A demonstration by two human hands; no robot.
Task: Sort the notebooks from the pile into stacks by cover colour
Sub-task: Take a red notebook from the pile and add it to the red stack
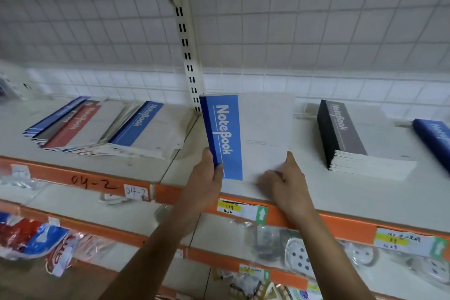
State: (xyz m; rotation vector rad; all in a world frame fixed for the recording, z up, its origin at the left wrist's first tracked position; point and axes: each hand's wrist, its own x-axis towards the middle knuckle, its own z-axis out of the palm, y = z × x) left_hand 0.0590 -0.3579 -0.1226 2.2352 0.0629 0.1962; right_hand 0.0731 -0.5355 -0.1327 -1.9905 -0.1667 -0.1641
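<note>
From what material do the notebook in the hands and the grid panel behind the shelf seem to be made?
The notebook: likely paper with a thin card cover, matt; the printed cover shows no glare. The grid panel: probably metal wire, coated white; thin crossing rods form squares.

held notebook [227,136]: blue band, white cover | stack [345,134]: black | shelf edge [341,224]: orange

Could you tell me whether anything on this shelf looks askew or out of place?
Yes: the pile on the left is splayed and slanting, with red, grey and blue covers mixed; the black stack looks neater.
</note>
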